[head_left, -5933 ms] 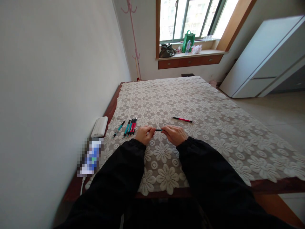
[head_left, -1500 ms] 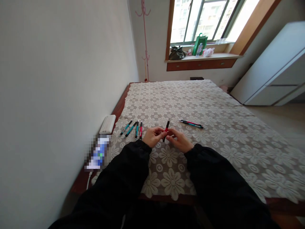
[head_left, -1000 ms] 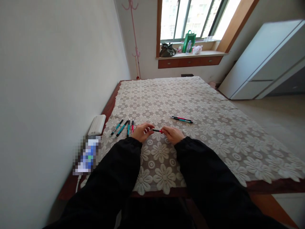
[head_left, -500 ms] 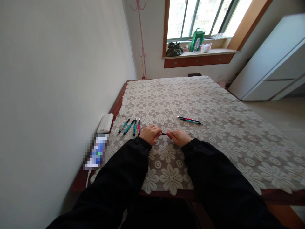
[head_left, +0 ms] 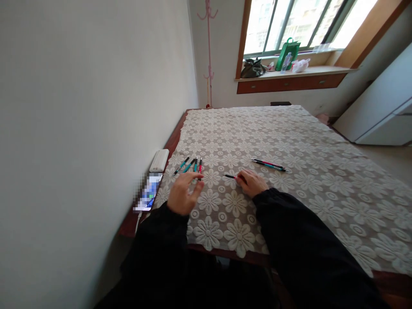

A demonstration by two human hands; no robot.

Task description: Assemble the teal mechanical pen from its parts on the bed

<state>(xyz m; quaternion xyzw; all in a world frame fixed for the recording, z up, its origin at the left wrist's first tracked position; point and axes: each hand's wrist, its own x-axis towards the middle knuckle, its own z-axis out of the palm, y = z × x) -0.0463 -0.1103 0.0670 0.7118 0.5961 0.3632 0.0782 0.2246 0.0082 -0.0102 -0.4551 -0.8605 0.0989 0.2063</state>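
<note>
My right hand [head_left: 251,183] is closed around a red and black pen [head_left: 230,176], whose black front part points left above the lace tablecloth. Fingers and thumb of my left hand [head_left: 184,194] are apart and curved, close to the lower end of a red pen [head_left: 201,163]; whether they touch it I cannot tell. That red pen lies beside several teal and black pens [head_left: 189,165], their lower ends partly hidden by the hand. To the right of my right hand, a red pen and a teal pen [head_left: 273,166] lie side by side.
A white power bank [head_left: 159,160] and a blurred phone [head_left: 148,193] with a cable lie along the table's left edge by the wall. The lace tablecloth [head_left: 240,133] covers most of the table. A pink coat stand [head_left: 209,47] stands behind.
My left hand has let go of the pen and moved left to the row of pens, fingers opening. My right hand still holds its pen. The view has shifted left.
</note>
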